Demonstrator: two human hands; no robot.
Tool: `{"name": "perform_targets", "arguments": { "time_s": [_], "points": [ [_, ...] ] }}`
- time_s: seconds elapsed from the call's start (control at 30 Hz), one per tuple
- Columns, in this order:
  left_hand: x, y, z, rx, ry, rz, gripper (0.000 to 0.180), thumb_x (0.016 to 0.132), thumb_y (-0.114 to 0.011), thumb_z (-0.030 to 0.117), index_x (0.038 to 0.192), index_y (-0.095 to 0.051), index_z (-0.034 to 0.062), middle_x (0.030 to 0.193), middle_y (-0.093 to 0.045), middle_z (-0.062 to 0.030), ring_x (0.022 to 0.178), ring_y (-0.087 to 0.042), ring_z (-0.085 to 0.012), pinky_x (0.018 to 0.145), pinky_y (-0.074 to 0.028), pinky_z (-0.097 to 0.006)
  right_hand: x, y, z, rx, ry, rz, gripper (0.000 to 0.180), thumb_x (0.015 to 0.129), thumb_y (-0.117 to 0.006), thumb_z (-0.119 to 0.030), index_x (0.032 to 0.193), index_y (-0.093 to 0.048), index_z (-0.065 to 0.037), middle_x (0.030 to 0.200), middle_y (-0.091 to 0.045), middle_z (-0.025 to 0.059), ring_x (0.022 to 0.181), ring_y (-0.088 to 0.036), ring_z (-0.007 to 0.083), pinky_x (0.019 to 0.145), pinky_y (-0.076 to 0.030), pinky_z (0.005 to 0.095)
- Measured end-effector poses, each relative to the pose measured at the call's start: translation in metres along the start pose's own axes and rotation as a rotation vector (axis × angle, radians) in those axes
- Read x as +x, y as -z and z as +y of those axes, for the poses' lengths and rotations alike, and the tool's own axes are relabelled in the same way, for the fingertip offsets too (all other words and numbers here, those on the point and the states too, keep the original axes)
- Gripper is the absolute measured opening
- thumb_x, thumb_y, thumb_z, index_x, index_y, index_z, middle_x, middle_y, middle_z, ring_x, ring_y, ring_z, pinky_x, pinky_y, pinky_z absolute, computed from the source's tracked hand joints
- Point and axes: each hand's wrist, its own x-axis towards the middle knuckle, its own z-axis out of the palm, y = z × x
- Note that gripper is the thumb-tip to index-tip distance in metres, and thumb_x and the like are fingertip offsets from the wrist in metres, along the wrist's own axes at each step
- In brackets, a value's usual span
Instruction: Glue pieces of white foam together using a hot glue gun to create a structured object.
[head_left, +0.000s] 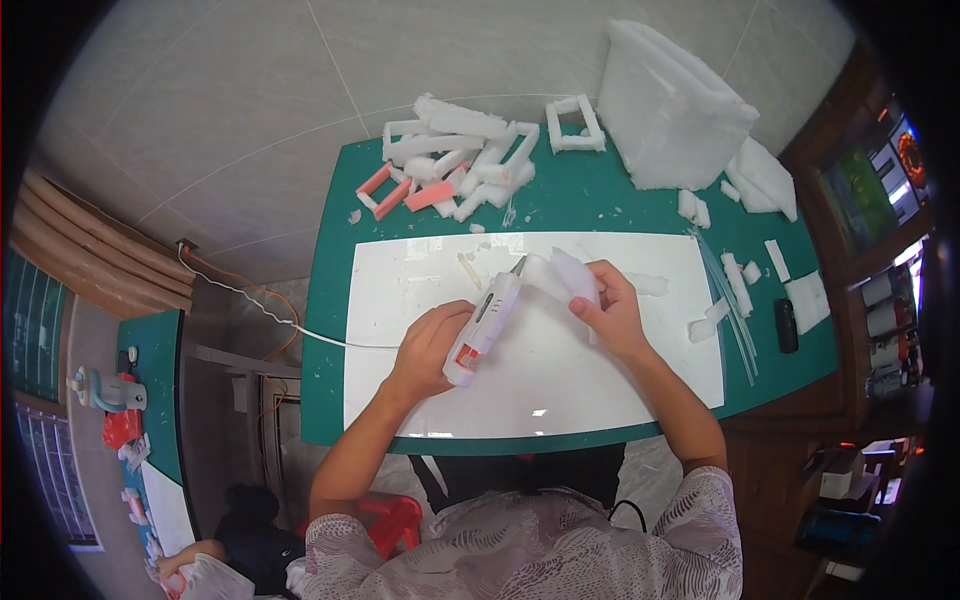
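Note:
My left hand (432,345) is closed round the handle of a white glue gun (489,322), its nozzle pointing up and away from me. In my right hand (614,318) I grip a white foam piece (572,275) between thumb and fingers. The nozzle tip meets or nearly meets the left end of this foam; I cannot tell whether they touch. Both hands are above a white board (520,405) on the green table. A small cream-coloured stick (468,268) lies on the board beyond the gun.
White foam frames and strips (480,150) and pink foam pieces (432,196) are heaped at the back. A big foam block (675,110) stands back right. Clear glue sticks (733,310) and a black object (786,326) lie right. A white cord (340,342) runs left. Another person (245,545) is lower left.

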Motion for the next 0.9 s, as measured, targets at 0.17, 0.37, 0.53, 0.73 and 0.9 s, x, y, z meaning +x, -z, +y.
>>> {"name": "perform_targets", "arguments": {
  "time_s": [0.17,0.37,0.53,0.73,0.9],
  "points": [
    [-0.001,0.000,0.001,-0.077,-0.008,0.014,0.050,0.064,-0.076,0.004,0.110,-0.060,-0.0037,0.112,-0.062,-0.0208,0.096,-0.064,-0.0368,0.082,-0.054,-0.040,-0.001,-0.003,0.000,-0.068,-0.020,0.006,0.035,0.083,-0.075,-0.005,0.113,-0.057,-0.002,0.105,-0.064,0.0063,0.098,-0.060,0.0128,0.088,-0.046,0.0268],
    [-0.001,0.001,0.003,-0.125,-0.003,-0.014,0.050,0.065,-0.076,0.002,0.112,-0.059,-0.0041,0.114,-0.062,-0.0209,0.096,-0.064,-0.0364,0.082,-0.053,-0.039,-0.001,-0.003,0.005,-0.128,-0.012,0.009,0.035,0.082,-0.078,-0.010,0.110,-0.059,-0.003,0.103,-0.065,0.0067,0.097,-0.060,0.0133,0.087,-0.047,0.0275],
    [-0.001,-0.001,0.006,-0.213,0.042,-0.016,0.048,0.068,-0.072,-0.002,0.114,-0.058,-0.0035,0.115,-0.061,-0.0213,0.098,-0.064,-0.0370,0.083,-0.053,-0.038,-0.002,-0.004,0.005,-0.113,-0.019,0.002,0.035,0.082,-0.078,-0.010,0.110,-0.059,-0.003,0.102,-0.065,0.0063,0.096,-0.060,0.0127,0.086,-0.047,0.0273],
    [0.002,-0.001,0.017,-0.359,0.125,-0.024,0.038,0.075,-0.069,-0.007,0.111,-0.059,-0.0009,0.111,-0.062,-0.0197,0.098,-0.064,-0.0336,0.084,-0.051,-0.037,0.000,-0.007,0.004,-0.094,-0.026,-0.027,0.032,0.084,-0.076,-0.009,0.110,-0.059,-0.003,0.102,-0.065,0.0057,0.096,-0.060,0.0115,0.087,-0.046,0.0263],
    [0.000,-0.003,0.017,-0.387,0.139,-0.039,0.039,0.075,-0.068,-0.007,0.112,-0.059,-0.0005,0.111,-0.062,-0.0192,0.098,-0.064,-0.0339,0.084,-0.051,-0.037,0.001,-0.006,0.008,-0.152,-0.054,-0.107,0.028,0.087,-0.072,-0.011,0.111,-0.061,-0.002,0.102,-0.066,0.0059,0.096,-0.059,0.0125,0.090,-0.045,0.0268]
  ]
}}
